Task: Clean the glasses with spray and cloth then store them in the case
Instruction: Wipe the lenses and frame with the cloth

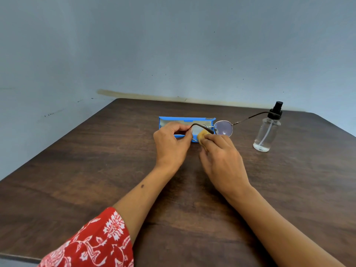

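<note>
Both hands gripping: left hand (pixel 171 139) on crosswise glasses (pixel 223 128), right hand (pixel 221 157) on cloth (pixel 203 135).

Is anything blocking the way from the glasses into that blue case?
Nothing visible does. The blue case lies open right behind the glasses, which the left hand holds; the spray bottle stands off to the right.
</note>
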Tool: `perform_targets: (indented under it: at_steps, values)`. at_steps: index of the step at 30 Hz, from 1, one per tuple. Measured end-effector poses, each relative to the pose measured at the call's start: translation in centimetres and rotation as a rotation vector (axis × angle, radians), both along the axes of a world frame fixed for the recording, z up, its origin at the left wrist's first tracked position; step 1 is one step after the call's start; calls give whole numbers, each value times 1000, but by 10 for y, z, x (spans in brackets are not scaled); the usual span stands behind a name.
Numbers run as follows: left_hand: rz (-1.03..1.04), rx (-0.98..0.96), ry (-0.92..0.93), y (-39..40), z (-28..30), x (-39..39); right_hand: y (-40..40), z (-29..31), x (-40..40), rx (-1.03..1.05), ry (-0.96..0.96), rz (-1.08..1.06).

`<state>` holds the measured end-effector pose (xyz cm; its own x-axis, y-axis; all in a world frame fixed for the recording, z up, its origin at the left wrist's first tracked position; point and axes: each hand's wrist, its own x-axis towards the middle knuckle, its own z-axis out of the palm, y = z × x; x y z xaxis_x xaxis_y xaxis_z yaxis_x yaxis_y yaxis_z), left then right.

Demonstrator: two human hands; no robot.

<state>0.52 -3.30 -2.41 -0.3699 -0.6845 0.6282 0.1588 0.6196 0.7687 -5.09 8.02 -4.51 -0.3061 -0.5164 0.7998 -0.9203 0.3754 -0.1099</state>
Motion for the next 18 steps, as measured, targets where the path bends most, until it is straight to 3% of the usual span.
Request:
perform_targets:
  at_steps: [8, 14, 18]
  values:
    - [-2, 20, -4, -3, -3, -1, -3, -2, 4, 63, 30, 98]
    - [-12, 28, 1, 0, -2, -1, -2, -1, -1, -14, 25, -68]
    - [-14, 29, -11, -2, -3, 0, -3, -4, 2, 79, 32, 52]
